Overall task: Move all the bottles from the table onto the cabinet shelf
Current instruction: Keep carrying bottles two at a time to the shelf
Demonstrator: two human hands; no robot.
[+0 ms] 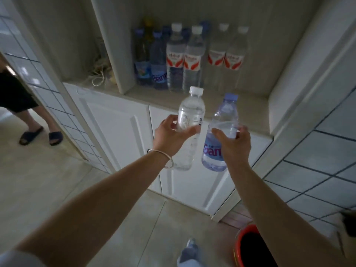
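Note:
My left hand grips a clear bottle with a white cap around its middle. My right hand grips a blue-capped bottle with a blue label. Both bottles are held upright in the air just in front of the cabinet shelf. At the back of the shelf stand several bottles: white-capped ones with red and white labels and blue-labelled ones on the left.
White cabinet doors close the space below the shelf. A coiled cord lies in the left niche. A red bin stands on the floor at lower right. Another person's legs in dark sandals are at the left. Tiled walls flank the cabinet.

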